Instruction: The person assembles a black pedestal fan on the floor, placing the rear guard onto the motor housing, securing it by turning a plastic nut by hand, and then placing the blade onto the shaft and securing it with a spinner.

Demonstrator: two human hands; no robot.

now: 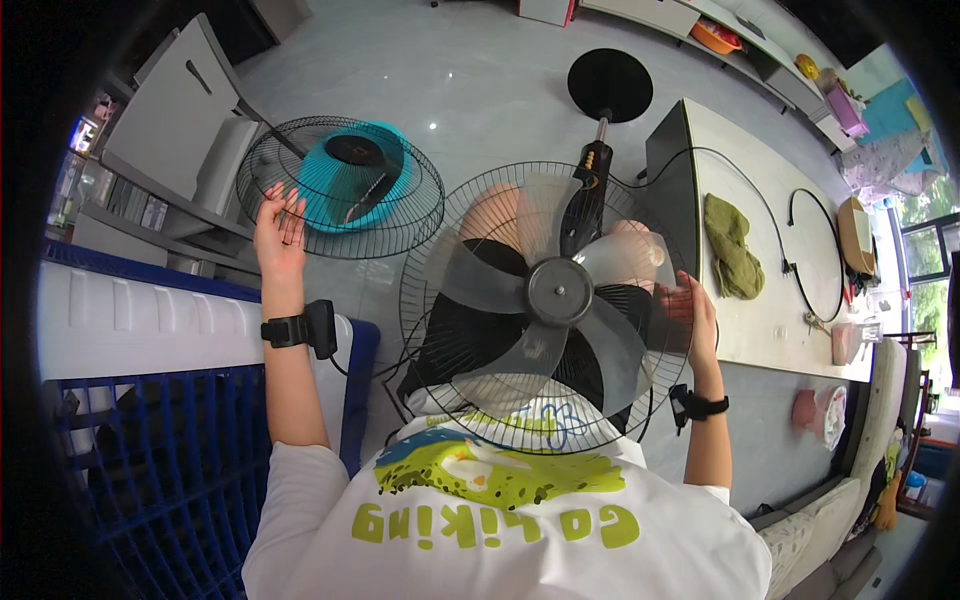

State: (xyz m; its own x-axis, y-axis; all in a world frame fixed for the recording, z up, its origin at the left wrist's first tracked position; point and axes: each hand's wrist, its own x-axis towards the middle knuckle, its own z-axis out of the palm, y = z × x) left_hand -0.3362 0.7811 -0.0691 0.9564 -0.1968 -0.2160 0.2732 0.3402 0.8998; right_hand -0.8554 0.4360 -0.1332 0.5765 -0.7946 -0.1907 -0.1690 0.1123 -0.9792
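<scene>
A pedestal fan leans over my lap, its translucent grey blades (505,365) bare around a dark hub (559,292). Behind the blades is the black wire rear grille (420,270). My right hand (697,315) curls round that grille's right rim. Out to the left, my left hand (281,232) holds the edge of the detached front grille (400,235), which has a dark round centre plate. A teal basin (365,200) shows through its wires. The fan's black neck (585,200) runs away from me to a pole and round black base (610,85).
On the right, a white-topped table (775,330) bears a green cloth (733,245) and a black cable (838,265). A grey chair (175,120) stands at the left. Nearer is a blue-and-white plastic crate (200,325). A low cabinet (760,60) lies far right.
</scene>
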